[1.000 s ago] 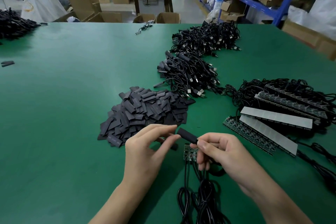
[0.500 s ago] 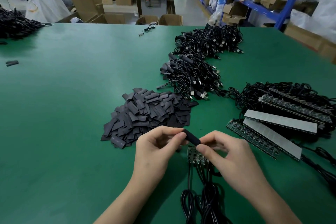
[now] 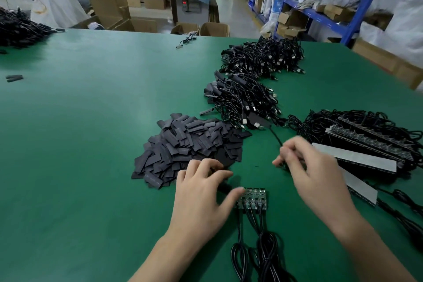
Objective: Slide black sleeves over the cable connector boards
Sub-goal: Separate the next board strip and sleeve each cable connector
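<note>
Although the table [image 3: 91, 144] is broad, the work crowds its near right quarter, and the hazards follow from that crowding. At the right, long strips [image 3: 366, 144] lie on a bed of black cable, just beside the right hand [image 3: 313, 171]; a sweep of the wrist could shift them. Beyond lie two piles [image 3: 242, 101] of cables, the nearer touching the heap [image 3: 190, 144] of sleeves at mid-table; loose plugs may drag sleeves away. Of the left hand [image 3: 201, 197], the fingers are bent, tips at the heap's near edge, thumb out just beside the boards [image 3: 251, 198]; whether a sleeve is held cannot be told. Since the sleeves overlap, two may well come up together. The right hand is blurred, its fingers curled on a lead [image 3: 275, 137] that runs toward the nearer pile; swung across, the lead may snag there or tangle. At the near edge a coil [image 3: 263, 256] loops the boards' cables together, so drawing one probably pulls the rest. The boards, a short row, lie bare and flat on the table between the hands; the thumb could knock them askew, and their raised parts would likely catch a sleeve's mouth if it goes on tilted
</note>
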A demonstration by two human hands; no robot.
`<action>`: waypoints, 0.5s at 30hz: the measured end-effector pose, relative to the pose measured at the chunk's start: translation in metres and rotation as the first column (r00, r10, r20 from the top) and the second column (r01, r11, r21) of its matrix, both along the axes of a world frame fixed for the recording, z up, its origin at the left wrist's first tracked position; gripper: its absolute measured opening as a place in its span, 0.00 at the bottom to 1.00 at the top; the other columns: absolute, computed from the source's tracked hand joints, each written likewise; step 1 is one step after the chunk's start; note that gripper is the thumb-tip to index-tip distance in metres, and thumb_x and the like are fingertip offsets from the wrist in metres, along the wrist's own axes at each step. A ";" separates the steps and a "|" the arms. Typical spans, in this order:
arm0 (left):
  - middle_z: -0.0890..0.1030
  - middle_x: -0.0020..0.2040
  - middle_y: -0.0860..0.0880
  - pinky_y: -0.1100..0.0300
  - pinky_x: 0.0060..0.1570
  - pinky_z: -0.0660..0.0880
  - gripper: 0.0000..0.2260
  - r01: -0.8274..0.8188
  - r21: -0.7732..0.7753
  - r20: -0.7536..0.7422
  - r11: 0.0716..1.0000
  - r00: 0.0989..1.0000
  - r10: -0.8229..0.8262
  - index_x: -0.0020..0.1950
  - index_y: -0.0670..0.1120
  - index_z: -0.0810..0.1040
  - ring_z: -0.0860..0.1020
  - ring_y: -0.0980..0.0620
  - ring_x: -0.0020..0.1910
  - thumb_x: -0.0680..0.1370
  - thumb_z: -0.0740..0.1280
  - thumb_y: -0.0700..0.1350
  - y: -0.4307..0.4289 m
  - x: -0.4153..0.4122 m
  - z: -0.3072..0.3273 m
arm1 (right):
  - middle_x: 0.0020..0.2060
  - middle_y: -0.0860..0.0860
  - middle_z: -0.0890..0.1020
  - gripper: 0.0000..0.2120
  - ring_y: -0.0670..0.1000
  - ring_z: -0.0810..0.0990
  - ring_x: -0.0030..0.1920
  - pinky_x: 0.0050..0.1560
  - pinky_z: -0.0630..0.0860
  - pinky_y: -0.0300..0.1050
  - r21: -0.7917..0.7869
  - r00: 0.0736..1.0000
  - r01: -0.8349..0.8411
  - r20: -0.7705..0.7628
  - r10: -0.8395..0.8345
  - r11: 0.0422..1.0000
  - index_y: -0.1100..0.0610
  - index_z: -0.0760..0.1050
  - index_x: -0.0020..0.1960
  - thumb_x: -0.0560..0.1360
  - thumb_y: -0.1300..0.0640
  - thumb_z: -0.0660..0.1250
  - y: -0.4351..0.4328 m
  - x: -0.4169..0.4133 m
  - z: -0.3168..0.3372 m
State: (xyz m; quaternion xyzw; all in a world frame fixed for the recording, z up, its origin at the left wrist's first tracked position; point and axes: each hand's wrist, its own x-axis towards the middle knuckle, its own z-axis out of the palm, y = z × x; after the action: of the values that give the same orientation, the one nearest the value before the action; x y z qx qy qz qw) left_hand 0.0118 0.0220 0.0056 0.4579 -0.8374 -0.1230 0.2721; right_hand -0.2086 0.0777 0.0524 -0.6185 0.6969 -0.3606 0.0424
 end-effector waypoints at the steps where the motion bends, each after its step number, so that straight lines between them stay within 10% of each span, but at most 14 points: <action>1: 0.75 0.59 0.61 0.57 0.58 0.63 0.25 0.016 0.016 0.049 1.000 0.999 -0.017 0.58 0.60 0.84 0.68 0.55 0.61 0.76 0.58 0.72 0.000 0.000 -0.001 | 0.34 0.44 0.83 0.09 0.40 0.79 0.28 0.27 0.78 0.41 -0.008 0.999 -0.003 -0.040 0.002 1.000 0.46 0.74 0.47 0.84 0.49 0.59 -0.011 -0.001 0.011; 4: 0.73 0.60 0.62 0.60 0.57 0.57 0.25 0.062 0.060 0.088 0.996 0.994 -0.067 0.57 0.61 0.84 0.65 0.57 0.63 0.75 0.56 0.74 0.001 -0.001 -0.002 | 0.34 0.48 0.82 0.09 0.48 0.83 0.31 0.31 0.81 0.56 -0.078 0.977 0.013 -0.210 -0.029 0.997 0.53 0.77 0.51 0.84 0.53 0.59 -0.061 -0.008 0.056; 8: 0.73 0.58 0.63 0.59 0.59 0.60 0.13 0.123 0.142 -0.037 0.982 0.992 -0.118 0.52 0.58 0.83 0.66 0.58 0.63 0.78 0.67 0.64 0.000 0.001 -0.001 | 0.52 0.53 0.85 0.16 0.56 0.82 0.48 0.46 0.79 0.51 -0.016 0.951 0.124 -0.285 -0.123 0.992 0.55 0.78 0.65 0.86 0.47 0.59 -0.136 -0.022 0.116; 15: 0.82 0.44 0.58 0.66 0.50 0.74 0.04 0.249 0.368 -0.361 0.896 0.926 -0.109 0.45 0.51 0.84 0.79 0.61 0.47 0.77 0.76 0.49 -0.002 0.003 0.012 | 0.49 0.39 0.85 0.18 0.36 0.82 0.46 0.45 0.77 0.35 0.209 0.961 -0.248 0.175 0.213 0.946 0.43 0.81 0.56 0.78 0.33 0.61 -0.045 0.013 0.045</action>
State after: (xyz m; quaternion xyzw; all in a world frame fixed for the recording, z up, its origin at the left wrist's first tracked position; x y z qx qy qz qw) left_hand 0.0149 0.0200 0.0173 0.3968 -0.7747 -0.3944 0.2947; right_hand -0.1958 0.0325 0.0976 -0.6581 0.6513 -0.3159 0.2074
